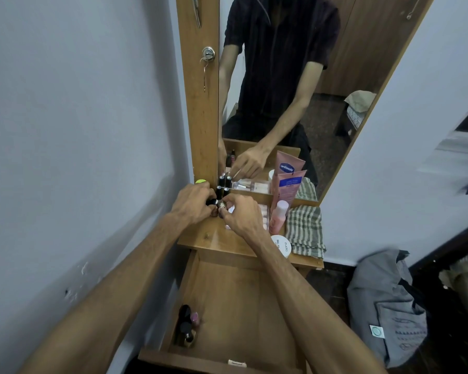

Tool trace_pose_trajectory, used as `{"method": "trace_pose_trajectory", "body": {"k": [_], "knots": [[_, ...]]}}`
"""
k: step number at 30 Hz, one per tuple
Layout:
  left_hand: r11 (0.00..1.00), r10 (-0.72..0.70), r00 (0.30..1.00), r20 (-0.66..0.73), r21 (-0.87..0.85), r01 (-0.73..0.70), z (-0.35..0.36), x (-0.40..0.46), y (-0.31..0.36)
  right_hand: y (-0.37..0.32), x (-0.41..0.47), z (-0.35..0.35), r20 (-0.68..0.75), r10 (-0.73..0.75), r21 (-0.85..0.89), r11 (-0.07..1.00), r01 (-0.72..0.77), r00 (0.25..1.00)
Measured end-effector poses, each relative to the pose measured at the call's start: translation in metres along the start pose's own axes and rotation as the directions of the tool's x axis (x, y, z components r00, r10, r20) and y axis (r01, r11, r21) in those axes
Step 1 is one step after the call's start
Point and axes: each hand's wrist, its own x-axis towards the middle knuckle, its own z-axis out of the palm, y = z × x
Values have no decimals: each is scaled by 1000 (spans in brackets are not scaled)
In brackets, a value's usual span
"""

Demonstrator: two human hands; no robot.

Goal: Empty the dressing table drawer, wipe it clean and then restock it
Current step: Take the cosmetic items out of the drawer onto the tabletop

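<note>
The wooden drawer [235, 298] is pulled open below the dressing table top [214, 238]. A few small dark bottles [185, 325] stand in its near left corner. Both hands are over the back left of the top. My left hand [193, 203] is closed around small black bottles [212, 202]. My right hand [241, 215] pinches a small glittery bottle [222, 204] between thumb and fingertips. More black-capped bottles [223, 188] stand against the mirror.
On the top stand a pink Vaseline tube [285, 186], a pink bottle [278, 215], a white jar [281, 245], a clear box [264, 217] and a striped cloth [304, 230]. A grey bag [387, 314] sits on the floor at right. The wall is close on the left.
</note>
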Motion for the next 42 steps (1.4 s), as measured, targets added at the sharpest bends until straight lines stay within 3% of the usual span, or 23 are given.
{"method": "trace_pose_trajectory", "body": {"k": [8,13,18,23,26,30,33,37,42], "knots": [[1000,2,999,-50,-19,-3,-1,-3,-1,8,-2,0,-61,3,48,999,0,998],[994,9,987,-160,-109,-27,-5,-19,0,7,-18,-3,-154,-11,95,995,26,988],[976,-16,987,-157,-216,-18,-8,-50,7,6,-46,1,-88,-4,73,997,11,996],[959,-24,1000,2,-282,24,-2,-91,12,-1,-93,12,15,-67,127,990,64,998],[956,-61,986,152,-277,102,6,-114,12,-5,-124,19,167,-41,138,990,17,985],[965,-46,895,443,-213,154,13,-142,9,-10,-157,28,409,-45,120,993,-5,911],[976,-44,820,571,-150,157,15,-158,6,-14,-175,33,494,-53,123,992,-10,868],[993,-39,775,631,-62,100,19,-174,4,-20,-191,39,522,-65,143,990,-12,851],[1000,-31,792,610,20,24,25,-184,4,-25,-196,42,501,-58,130,991,-9,864]]}}
